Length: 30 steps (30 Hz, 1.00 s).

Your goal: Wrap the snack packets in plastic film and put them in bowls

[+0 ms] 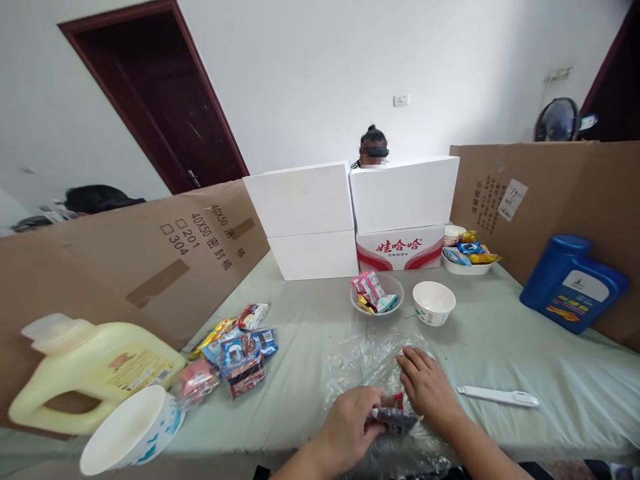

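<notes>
My left hand (347,427) is closed in a pinch on a small dark snack packet (395,417) with a red end, at the near edge of the table. My right hand (425,383) lies flat with its fingers stretched out, pressing on a clear plastic bag (360,360) spread over the pale green tablecloth. The packet sits between the two hands, on or in the bag. A pile of several wrapped snacks (235,353) lies to the left of the bag.
A bowl of snack packets (376,295) and an empty white bowl (434,301) stand beyond the bag. A white flat tool (500,397) lies to the right. Yellow jug (90,370), tipped bowl (127,433), blue jug (573,283), white boxes (350,213) and cardboard walls (150,260) surround the table; a person sits behind the boxes.
</notes>
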Tool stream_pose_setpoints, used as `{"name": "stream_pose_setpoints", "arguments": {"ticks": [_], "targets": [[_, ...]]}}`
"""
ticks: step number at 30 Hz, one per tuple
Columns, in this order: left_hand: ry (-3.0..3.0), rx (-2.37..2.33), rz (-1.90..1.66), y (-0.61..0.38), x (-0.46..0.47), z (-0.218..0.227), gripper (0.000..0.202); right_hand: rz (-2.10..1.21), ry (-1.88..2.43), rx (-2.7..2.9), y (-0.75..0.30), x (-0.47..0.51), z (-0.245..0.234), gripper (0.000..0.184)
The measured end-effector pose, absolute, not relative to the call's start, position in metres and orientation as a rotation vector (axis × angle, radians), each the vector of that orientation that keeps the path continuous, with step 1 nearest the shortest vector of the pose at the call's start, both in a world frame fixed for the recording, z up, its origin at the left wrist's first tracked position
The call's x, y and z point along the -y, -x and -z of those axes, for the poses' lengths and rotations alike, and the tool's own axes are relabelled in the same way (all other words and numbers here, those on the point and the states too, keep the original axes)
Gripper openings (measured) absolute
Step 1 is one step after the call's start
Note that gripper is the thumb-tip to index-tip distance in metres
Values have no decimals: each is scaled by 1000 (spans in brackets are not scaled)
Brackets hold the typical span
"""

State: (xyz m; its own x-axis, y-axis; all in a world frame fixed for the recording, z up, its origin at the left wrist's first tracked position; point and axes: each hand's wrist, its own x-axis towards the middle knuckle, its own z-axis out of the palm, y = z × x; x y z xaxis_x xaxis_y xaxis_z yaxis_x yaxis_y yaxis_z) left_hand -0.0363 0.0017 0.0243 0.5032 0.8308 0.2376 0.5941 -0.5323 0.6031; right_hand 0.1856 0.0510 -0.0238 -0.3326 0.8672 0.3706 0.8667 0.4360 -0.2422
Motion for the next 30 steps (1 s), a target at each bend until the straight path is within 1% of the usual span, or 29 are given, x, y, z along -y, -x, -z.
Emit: {"name": "stream_pose_setpoints", "arguments": {"ticks": [3,5,7,9,10,11,12,13,15,19,22,25,30], "targets": [[-2080,-1325,-706,44,-14,-40,35,6,1474,2234,-185,-49,23,36],[-1977,-1475,-818,49,-36,-65,36,5,1484,2232,-184,-48,21,35],[-2031,-1615,-980,50,-69,-100,38,3,1489,2221,-183,-47,19,35],[-2297,-1707,-983,42,-106,-138,37,1,1487,2212,-183,-47,18,35],[-2484,-1716,-871,34,-125,-155,37,1,1487,2208,-182,-47,18,35],[-2690,-1702,-677,25,-144,-170,36,-2,1488,2207,-182,-47,17,35],[-2896,-1636,-397,13,-161,-182,34,-7,1488,2206,-182,-47,17,36],[-2961,-1577,-284,0,-178,-189,31,-14,1489,2205,-182,-47,16,36],[-3040,-1477,-98,-28,-204,-192,26,-37,1491,2201,-182,-47,14,35],[-3105,-1326,179,-74,-235,-169,17,-102,1507,2187,-182,-46,9,35],[-3135,-1255,270,-89,-248,-150,14,-141,1515,2160,-182,-45,7,34],[-3125,-1275,310,-86,-259,-141,13,-153,1519,2147,-182,-46,8,32],[-3051,-1413,380,-65,-275,-139,29,-127,1523,2137,-182,-47,11,31]]}}
